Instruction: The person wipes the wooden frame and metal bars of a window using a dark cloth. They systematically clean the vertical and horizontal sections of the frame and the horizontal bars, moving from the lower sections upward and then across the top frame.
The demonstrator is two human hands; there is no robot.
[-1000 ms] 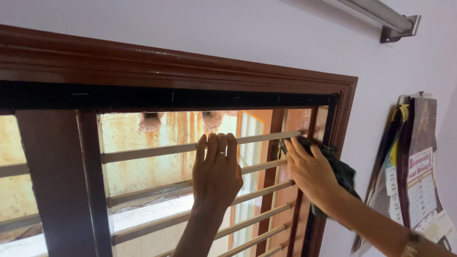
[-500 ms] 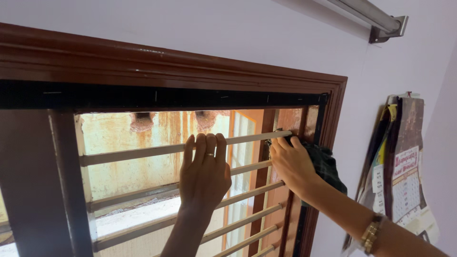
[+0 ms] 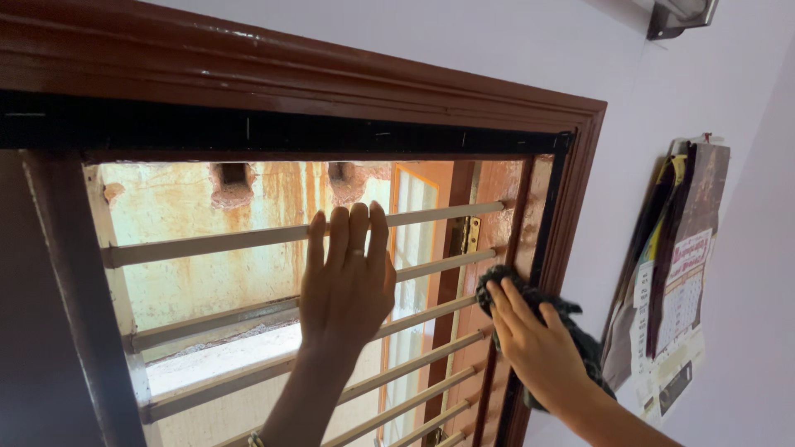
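Lower now than half a second ago: right hand (image 3: 538, 348) with its dark cloth (image 3: 571, 327), dropped from the top white bar to roughly the third one, against the right edge of the window frame (image 3: 580, 207). Left hand (image 3: 348, 281) unchanged, flat on the glass, only nearer in view. Curtain rod bracket (image 3: 679, 16) pushed up to the top corner.

Two hands, one cloth. White horizontal bars (image 3: 248, 240) behind the glass: about seven countable, lower ones partly cut off. One brass hinge (image 3: 468, 234) beside the right upright. One wall calendar (image 3: 675, 298) hanging to the right, well apart from the frame.

Left fingers straight, pressed together, tips reaching the top bar's level. Right fingers extended, slightly spread, pressing the bunched cloth to the frame's inner edge; cloth spilling out beyond knuckles and wrist.

Open glass between the two hands and left of the left hand up to the dark sash upright (image 3: 74, 306). Bare wall between frame and calendar.
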